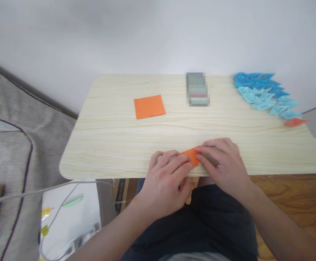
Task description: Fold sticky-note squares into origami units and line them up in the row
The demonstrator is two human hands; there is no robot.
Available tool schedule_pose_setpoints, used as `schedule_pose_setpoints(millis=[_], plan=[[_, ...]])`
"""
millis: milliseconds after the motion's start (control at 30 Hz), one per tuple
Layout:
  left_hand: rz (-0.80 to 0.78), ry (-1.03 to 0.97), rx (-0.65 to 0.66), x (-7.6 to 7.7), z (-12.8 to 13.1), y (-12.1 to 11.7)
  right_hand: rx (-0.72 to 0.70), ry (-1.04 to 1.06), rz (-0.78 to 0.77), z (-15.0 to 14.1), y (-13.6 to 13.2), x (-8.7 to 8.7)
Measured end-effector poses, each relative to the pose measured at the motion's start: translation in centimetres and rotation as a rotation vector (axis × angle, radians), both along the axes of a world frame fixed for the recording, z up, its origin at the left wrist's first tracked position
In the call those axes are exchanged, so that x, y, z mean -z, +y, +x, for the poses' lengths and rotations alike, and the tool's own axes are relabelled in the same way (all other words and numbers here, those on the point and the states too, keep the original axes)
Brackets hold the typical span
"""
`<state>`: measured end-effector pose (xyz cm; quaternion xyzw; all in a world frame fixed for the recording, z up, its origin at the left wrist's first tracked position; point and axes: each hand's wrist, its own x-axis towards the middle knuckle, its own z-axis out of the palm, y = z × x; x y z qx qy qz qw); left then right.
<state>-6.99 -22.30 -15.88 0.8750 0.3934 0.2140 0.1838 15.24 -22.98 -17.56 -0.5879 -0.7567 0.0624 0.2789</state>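
A small folded piece of orange paper point(192, 156) lies at the front edge of the wooden table, between my two hands. My left hand point(168, 181) rests over its left part, fingers bent and pressing it down. At its right end, my right hand point(224, 163) pinches the paper between thumb and index finger. Part of the paper is hidden under the left fingers. Farther back on the left lies a flat orange paper rectangle point(149, 107), apart from both hands.
Blue folded paper pieces point(255, 81), light blue ones point(266, 99) and one orange folded piece point(295, 122) line the table's right side. A pixelated object point(197, 89) lies at the back. Left of the table point(106, 145) are a grey sofa point(5, 156) and a cable point(51, 187).
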Motion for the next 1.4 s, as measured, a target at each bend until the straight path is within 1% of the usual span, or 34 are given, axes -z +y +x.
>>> schedule_pose_setpoints(millis=[100,200,400,600,733,1000,1300,1400], plan=[[-0.036,-0.001,0.052,-0.3,-0.2,0.6,-0.038,0.007,-0.010,0.1,0.6,-0.2],[-0.023,-0.008,0.040,-0.2,-0.3,0.9,-0.054,0.028,-0.004,0.3,0.6,-0.1],[0.048,-0.027,0.041,0.6,-0.2,1.7,-0.077,0.026,-0.005,0.6,0.2,0.2],[0.017,-0.036,0.048,0.4,0.2,2.1,-0.078,0.014,-0.007,0.9,-0.3,0.5],[-0.043,-0.011,0.006,0.0,0.7,2.2,-0.076,0.029,0.019,0.9,-0.5,0.7],[-0.092,0.047,-0.161,-0.2,1.8,2.1,-0.061,0.060,0.030,0.6,-1.1,0.6],[-0.081,0.084,-0.214,-0.1,2.4,2.0,-0.033,0.035,0.033,0.1,-1.6,0.7],[-0.083,0.089,-0.226,0.0,2.5,1.9,-0.007,0.047,0.061,-0.2,-1.7,0.9]])
